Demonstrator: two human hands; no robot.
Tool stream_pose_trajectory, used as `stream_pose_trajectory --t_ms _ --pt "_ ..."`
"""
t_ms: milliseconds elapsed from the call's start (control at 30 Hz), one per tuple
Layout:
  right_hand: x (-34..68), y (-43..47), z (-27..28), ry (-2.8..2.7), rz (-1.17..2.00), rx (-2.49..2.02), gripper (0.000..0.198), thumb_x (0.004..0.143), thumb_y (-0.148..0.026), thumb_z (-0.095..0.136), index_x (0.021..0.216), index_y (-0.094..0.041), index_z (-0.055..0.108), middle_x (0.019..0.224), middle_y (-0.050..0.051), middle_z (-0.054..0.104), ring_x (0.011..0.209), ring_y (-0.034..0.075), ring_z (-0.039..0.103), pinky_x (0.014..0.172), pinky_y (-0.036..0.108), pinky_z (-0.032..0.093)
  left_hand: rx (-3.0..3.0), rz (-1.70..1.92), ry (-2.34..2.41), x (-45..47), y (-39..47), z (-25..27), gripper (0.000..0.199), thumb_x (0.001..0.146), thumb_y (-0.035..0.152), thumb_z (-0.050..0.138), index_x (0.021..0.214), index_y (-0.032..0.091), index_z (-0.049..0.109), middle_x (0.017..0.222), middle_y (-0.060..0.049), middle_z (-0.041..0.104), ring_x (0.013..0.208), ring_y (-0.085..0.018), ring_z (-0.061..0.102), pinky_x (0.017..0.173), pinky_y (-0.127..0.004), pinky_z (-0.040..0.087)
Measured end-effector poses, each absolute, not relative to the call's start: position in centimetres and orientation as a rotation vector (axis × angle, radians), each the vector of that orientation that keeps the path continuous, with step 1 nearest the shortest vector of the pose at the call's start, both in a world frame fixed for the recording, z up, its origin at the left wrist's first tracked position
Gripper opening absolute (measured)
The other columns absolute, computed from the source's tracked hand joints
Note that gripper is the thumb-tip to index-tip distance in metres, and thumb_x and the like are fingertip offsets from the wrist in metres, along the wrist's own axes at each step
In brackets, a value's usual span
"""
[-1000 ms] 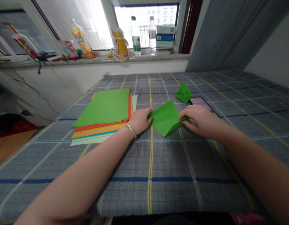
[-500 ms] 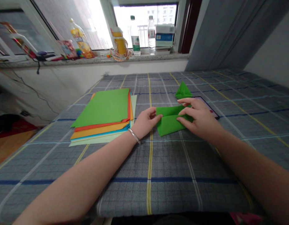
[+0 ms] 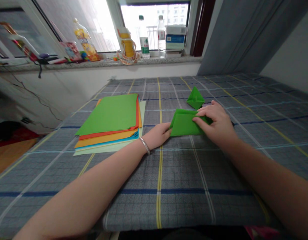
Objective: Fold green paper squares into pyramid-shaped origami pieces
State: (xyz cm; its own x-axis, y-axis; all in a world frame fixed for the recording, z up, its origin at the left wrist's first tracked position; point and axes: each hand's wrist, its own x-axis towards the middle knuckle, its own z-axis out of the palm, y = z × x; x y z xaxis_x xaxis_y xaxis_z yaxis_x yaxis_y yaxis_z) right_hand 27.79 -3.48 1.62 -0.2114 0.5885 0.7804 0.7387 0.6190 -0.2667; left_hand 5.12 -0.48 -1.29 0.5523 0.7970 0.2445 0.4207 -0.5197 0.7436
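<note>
A green sheet of paper (image 3: 185, 124), folded into a narrow layered shape, is held between both my hands just above or on the checked cloth. My left hand (image 3: 158, 134), with a silver bangle at the wrist, grips its left end, fingertips partly behind the paper. At the right end my right hand (image 3: 213, 120) pinches the upper edge between thumb and fingers. Just behind it stands a small green folded paper piece (image 3: 195, 97) with a pointed top. To the left lies a stack of coloured paper (image 3: 110, 113), green on top.
A grey checked cloth (image 3: 134, 206) covers the table. My right hand mostly hides a flat device behind it. Along the windowsill (image 3: 106, 64) stand a yellow drink bottle (image 3: 86, 41), a yellow flask (image 3: 128, 45), two clear bottles and some boxes (image 3: 175, 39).
The folded green paper has tipped up and closed, its outer face now toward me. My left hand has slid slightly down and right; my right hand has shifted a little right, covering more of the device.
</note>
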Motion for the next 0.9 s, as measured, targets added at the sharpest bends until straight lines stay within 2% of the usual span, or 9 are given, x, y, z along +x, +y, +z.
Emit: stream_pose_trajectory --t_ms 133,233,333,400,500,600,733,900 --pt "27.9 -3.7 1.8 -1.852 -0.234 -1.085 0.010 0.085 -0.030 0.062 0.076 -0.025 0.063 0.084 0.002 0.071 0.086 0.022 0.065 0.108 0.055 0.031 2.297 0.649 0.881 4.8 -0.2 -1.3 0.022 0.092 0.026 0.046 0.087 0.017 0.065 0.090 -0.005 0.069 0.090 -0.020 0.064 0.089 -0.033 0.050" --pt "27.8 -3.5 1.5 -1.853 -0.230 -1.094 0.010 0.084 -0.030 0.062 0.077 -0.024 0.062 0.084 0.002 0.071 0.086 0.022 0.065 0.107 0.055 0.031 2.251 0.672 0.837 4.8 -0.4 -1.0 0.025 0.091 0.026 0.044 0.098 0.016 0.066 0.099 -0.006 0.070 0.097 -0.020 0.063 0.094 -0.034 0.048" --pt "27.5 -3.4 1.1 -1.871 -0.208 -1.089 0.010 0.084 -0.030 0.061 0.077 -0.024 0.062 0.082 0.002 0.071 0.085 0.022 0.065 0.106 0.054 0.034 2.129 0.897 0.793 4.9 -1.1 -0.5 0.034 0.092 0.027 0.041 0.116 0.017 0.062 0.119 -0.006 0.066 0.112 -0.020 0.059 0.102 -0.033 0.044" --pt "27.3 -3.4 0.9 -1.882 -0.200 -1.084 0.009 0.084 -0.030 0.061 0.076 -0.025 0.061 0.081 0.002 0.071 0.084 0.022 0.065 0.105 0.053 0.035 2.078 1.101 0.805 5.2 -1.7 -0.1 0.037 0.095 0.032 0.039 0.122 0.018 0.060 0.125 -0.006 0.064 0.118 -0.019 0.057 0.103 -0.032 0.043" --pt "27.0 -3.6 0.8 -1.893 -0.195 -1.088 0.007 0.083 -0.030 0.061 0.078 -0.025 0.061 0.081 0.001 0.071 0.083 0.022 0.065 0.105 0.052 0.035 2.054 1.228 0.888 5.7 -2.4 0.2 0.034 0.095 0.037 0.046 0.119 0.019 0.063 0.117 -0.005 0.069 0.105 -0.018 0.063 0.092 -0.030 0.049" --pt "26.8 -3.8 0.9 -1.889 -0.203 -1.089 0.004 0.082 -0.029 0.062 0.082 -0.025 0.062 0.082 0.001 0.070 0.084 0.023 0.064 0.106 0.051 0.034 2.043 1.272 1.005 6.2 -2.8 0.2 0.026 0.093 0.036 0.051 0.104 0.019 0.068 0.096 -0.003 0.072 0.084 -0.015 0.064 0.075 -0.026 0.051" --pt "26.5 -4.1 1.0 -1.888 -0.215 -1.088 0.004 0.082 -0.029 0.063 0.084 -0.026 0.060 0.081 0.000 0.069 0.084 0.022 0.062 0.104 0.051 0.035 2.080 1.320 1.085 6.3 -2.9 0.1 0.023 0.092 0.034 0.051 0.086 0.018 0.067 0.073 0.001 0.065 0.065 -0.012 0.056 0.061 -0.023 0.044" --pt "26.3 -4.1 1.0 -1.838 -0.207 -1.091 0.010 0.080 -0.028 0.064 0.088 -0.026 0.059 0.085 0.001 0.068 0.086 0.023 0.062 0.095 0.047 0.042 2.109 1.314 1.090 6.3 -2.9 0.3 0.024 0.093 0.032 0.050 0.078 0.018 0.062 0.065 0.003 0.055 0.059 -0.010 0.048 0.055 -0.021 0.037"
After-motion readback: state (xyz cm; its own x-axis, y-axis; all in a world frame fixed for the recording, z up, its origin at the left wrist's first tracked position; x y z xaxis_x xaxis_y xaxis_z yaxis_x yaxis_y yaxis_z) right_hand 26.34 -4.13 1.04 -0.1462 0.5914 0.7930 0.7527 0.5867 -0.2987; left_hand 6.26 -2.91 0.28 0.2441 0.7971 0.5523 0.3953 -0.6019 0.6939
